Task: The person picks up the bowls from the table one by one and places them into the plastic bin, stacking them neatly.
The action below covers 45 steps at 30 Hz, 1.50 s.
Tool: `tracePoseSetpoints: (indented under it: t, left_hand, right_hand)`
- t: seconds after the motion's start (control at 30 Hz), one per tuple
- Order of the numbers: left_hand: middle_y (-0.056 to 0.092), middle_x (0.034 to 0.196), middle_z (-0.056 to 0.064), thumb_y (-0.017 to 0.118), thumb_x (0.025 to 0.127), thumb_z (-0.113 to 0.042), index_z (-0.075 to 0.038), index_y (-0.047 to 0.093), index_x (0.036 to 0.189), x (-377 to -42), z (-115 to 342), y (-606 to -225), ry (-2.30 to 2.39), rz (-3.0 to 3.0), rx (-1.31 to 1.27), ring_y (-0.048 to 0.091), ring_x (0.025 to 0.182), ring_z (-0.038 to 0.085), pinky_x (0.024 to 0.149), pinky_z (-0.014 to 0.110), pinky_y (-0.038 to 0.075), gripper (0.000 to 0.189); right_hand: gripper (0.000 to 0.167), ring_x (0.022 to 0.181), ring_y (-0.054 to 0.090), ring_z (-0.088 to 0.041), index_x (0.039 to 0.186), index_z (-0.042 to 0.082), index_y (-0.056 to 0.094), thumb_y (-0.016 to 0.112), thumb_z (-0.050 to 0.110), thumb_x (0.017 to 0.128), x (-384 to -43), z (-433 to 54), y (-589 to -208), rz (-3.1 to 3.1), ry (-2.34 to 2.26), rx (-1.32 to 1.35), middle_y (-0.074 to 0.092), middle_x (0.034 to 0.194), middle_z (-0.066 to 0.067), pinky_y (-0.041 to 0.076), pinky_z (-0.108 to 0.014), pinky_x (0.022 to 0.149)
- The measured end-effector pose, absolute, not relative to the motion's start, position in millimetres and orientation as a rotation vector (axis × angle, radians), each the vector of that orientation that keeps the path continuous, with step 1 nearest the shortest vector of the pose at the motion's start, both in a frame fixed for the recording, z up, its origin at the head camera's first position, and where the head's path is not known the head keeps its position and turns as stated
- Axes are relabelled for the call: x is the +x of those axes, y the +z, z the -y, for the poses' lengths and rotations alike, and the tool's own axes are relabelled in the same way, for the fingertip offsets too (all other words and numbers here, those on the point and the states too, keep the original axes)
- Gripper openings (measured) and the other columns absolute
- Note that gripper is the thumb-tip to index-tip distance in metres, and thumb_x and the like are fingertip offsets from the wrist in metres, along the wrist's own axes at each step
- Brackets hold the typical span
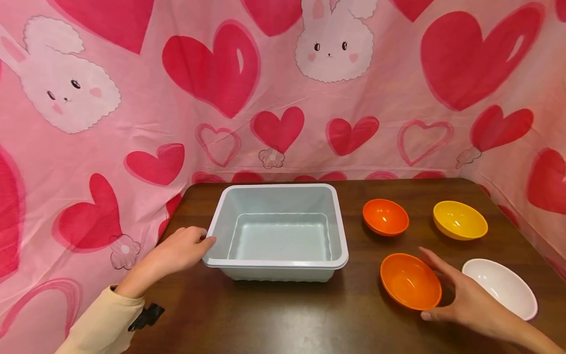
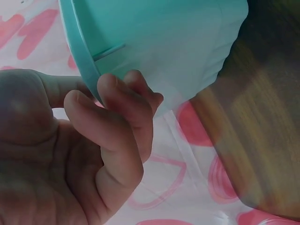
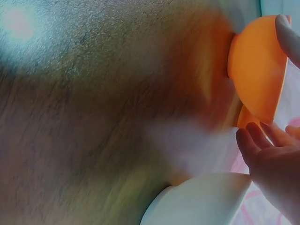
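Note:
A pale grey plastic basin (image 1: 283, 241) stands on the wooden table, looking teal in the left wrist view. My left hand (image 1: 183, 248) grips its left rim, thumb on top and fingers curled below the lip. On the right, my right hand (image 1: 470, 300) reaches around an orange bowl (image 1: 409, 282) with thumb and fingers spread. In the right wrist view the thumb overlaps the rim of this bowl (image 3: 258, 65), while the fingers lie close to its other side; firm contact cannot be told. A white bowl (image 1: 499, 287) sits beside and partly behind that hand.
Behind the near orange bowl stands a red-orange bowl (image 1: 385, 217), with a yellow bowl (image 1: 460, 221) to its right. Pink cloth (image 1: 274, 88) printed with hearts and rabbits hangs around the back and sides of the table (image 1: 292, 314).

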<state>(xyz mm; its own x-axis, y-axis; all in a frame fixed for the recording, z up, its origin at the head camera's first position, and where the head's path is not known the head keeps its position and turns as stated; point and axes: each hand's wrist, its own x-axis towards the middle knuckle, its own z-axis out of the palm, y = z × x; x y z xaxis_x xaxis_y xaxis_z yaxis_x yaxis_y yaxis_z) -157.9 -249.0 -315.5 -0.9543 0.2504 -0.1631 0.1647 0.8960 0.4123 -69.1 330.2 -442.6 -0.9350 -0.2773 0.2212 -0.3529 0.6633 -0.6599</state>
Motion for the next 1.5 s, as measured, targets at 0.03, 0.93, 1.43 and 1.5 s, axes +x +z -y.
tracePoseSetpoints:
  t: [0.03,0.93,1.43,1.5]
  left_hand:
    - [0.059,0.071,0.002,0.062,0.103,-0.024,0.004,0.072,0.108,-157,250,-316,0.606,-2.848,0.315,0.056,0.067,0.019,0.061,0.036,0.05,0.031]
    - [0.053,0.058,0.002,0.066,0.103,-0.024,0.006,0.054,0.125,-151,255,-329,0.905,-2.708,0.317,0.052,0.045,0.019,0.046,0.036,0.048,0.039]
    - [0.057,0.061,0.004,0.066,0.102,-0.021,0.004,0.054,0.135,-155,254,-334,0.94,-2.721,0.319,0.055,0.048,0.019,0.046,0.036,0.05,0.043]
    - [0.057,0.062,0.004,0.066,0.102,-0.021,0.004,0.053,0.135,-155,254,-334,0.943,-2.718,0.317,0.055,0.049,0.019,0.046,0.037,0.051,0.043]
  right_hand:
    - [0.125,0.124,0.047,0.013,0.166,0.023,0.034,0.103,0.02,0.062,-70,-329,-443,2.774,1.137,0.521,0.04,0.15,0.033,0.026,0.0,0.098]
    - [0.115,0.12,0.047,0.011,0.163,0.02,0.039,0.1,0.018,0.066,-71,-319,-449,2.769,1.231,0.432,0.046,0.146,0.028,0.032,-0.004,0.094]
    - [0.112,0.11,0.059,0.006,0.16,0.008,0.04,0.101,0.014,0.066,-73,-317,-451,2.774,1.259,0.346,0.056,0.146,-0.013,0.043,-0.007,0.086]
    - [0.112,0.108,0.061,0.005,0.16,0.009,0.04,0.101,0.014,0.066,-73,-316,-450,2.769,1.275,0.319,0.057,0.144,-0.008,0.044,-0.008,0.085]
